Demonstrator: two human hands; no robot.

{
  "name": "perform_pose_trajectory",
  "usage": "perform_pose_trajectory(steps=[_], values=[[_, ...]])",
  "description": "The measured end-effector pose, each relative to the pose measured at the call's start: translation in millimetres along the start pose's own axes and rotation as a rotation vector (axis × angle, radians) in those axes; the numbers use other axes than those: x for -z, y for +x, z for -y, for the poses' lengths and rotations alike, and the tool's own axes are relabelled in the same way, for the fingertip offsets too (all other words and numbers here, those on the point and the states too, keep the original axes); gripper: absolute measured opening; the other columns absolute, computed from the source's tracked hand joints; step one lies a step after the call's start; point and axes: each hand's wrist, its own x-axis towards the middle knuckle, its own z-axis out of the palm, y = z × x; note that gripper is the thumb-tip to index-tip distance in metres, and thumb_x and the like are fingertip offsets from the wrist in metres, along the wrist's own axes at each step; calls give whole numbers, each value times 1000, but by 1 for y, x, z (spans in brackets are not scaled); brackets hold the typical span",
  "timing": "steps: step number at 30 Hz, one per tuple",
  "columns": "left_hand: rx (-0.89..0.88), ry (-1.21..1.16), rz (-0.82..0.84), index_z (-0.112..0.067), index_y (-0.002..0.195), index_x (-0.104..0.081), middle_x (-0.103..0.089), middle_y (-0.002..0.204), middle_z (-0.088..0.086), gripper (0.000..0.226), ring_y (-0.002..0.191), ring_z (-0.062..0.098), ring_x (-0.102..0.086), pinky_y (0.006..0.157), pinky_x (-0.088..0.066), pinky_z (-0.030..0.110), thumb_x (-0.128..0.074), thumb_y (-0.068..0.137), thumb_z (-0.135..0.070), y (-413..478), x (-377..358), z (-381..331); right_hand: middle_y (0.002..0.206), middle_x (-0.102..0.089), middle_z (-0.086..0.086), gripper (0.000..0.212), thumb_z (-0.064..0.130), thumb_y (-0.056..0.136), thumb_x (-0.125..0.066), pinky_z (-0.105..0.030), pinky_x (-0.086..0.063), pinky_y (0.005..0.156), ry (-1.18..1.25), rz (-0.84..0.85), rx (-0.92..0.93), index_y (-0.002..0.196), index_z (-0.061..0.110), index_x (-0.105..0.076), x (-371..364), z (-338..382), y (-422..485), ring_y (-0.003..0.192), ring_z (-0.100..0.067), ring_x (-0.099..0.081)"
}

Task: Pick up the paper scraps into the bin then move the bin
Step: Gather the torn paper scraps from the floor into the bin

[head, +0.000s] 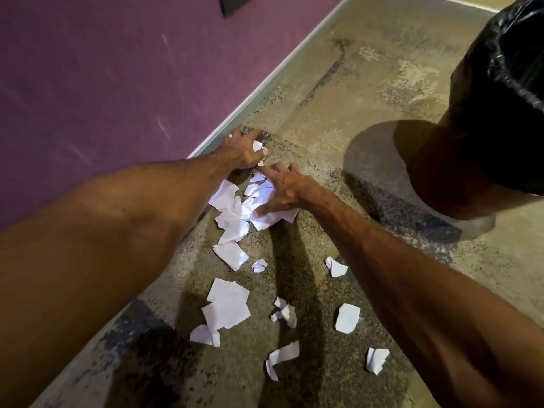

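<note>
Pinching one scrap (258, 146), the left grip (244, 150) is curling at 12 o'clock. The right grip (284, 189) is spreading on scraps (232, 231) lying on the floor (338, 113). The bin (500, 98) is standing at 2 o'clock.

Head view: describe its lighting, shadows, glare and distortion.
Head view: warm, dim light; the bin throws a rounded shadow on the floor toward the paper scraps, whose pile under the right hand is overexposed; glare spots on the black liner; wide-angle stretch enlarges the forearms; left hand slightly soft.
</note>
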Motion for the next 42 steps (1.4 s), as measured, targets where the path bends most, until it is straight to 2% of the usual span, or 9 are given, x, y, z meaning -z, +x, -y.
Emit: perform_pose_trajectory(steps=[4,11,15,20,26,29,32,37,42], values=[[-4,29,41,-41,164,-25,-26,169,20,87,153,48,-28,120,-34,62,-51,91,-79,1,-13,4,174,-14,1,133,74,64,-87,-65,-39,114,-167,16,-8,166,42,-9,-8,1,-5,155,-39,-15],[-90,-26,-180,-17,143,-57,-55,141,17,47,116,34,-62,82,-49,38,-69,100,-31,-45,-21,-6,160,-39,-5,103,56,74,-90,-55,-54,100,-191,-159,34,159,40,-33,-14,8,-19,142,-36,-42],[-103,-101,-168,-19,145,-57,-55,143,17,48,121,35,-61,93,-52,43,-67,101,-35,-82,-39,1,153,-49,-11,74,22,85,-86,-35,-56,88,6,-245,21,149,27,-49,-21,7,-35,118,-28,-63],[-184,-116,-148,-20,141,-58,-53,139,16,45,129,33,-52,106,-46,49,-63,101,-41,-133,-68,8,129,-69,-11,62,10,88,-81,-31,-49,80,212,-172,-102,145,14,-58,-20,-9,-63,103,-24,-62],[-275,-60,-157,-19,126,-70,-66,116,13,35,110,36,-67,81,-52,37,-73,91,-22,-172,-69,-12,138,-66,-14,72,13,80,-87,-34,-53,89,164,-89,-164,146,8,-57,2,-27,-105,118,-31,-64],[-286,-92,-185,-12,115,-76,-73,111,17,27,105,38,-70,74,-44,32,-72,89,-18,-184,-54,-27,115,-66,-12,39,8,78,-82,-24,-41,62,140,-81,-164,114,16,-69,17,-36,-129,98,-25,-59],[-287,-101,-207,-12,101,-77,-75,99,15,19,94,37,-72,70,-45,31,-74,82,-15,-192,-29,-44,120,-63,-11,55,5,81,-78,-23,-39,65,150,-129,-176,133,12,-64,38,-42,-153,102,-26,-60],[-278,-163,-286,-19,78,-61,-66,78,7,14,78,34,-68,62,-44,31,-69,80,-7,-206,25,-89,82,-58,0,39,1,72,-78,-25,-37,50,169,-230,-181,73,25,-47,87,-52,-188,78,-23,-59],[-351,-250,-419,-16,82,-68,-68,78,6,8,74,30,-64,61,-40,30,-70,80,-9,-220,74,-150,90,-59,6,34,1,76,-78,-22,-39,60,224,-435,-118,95,24,-62,140,-61,-238,75,-14,-55]])
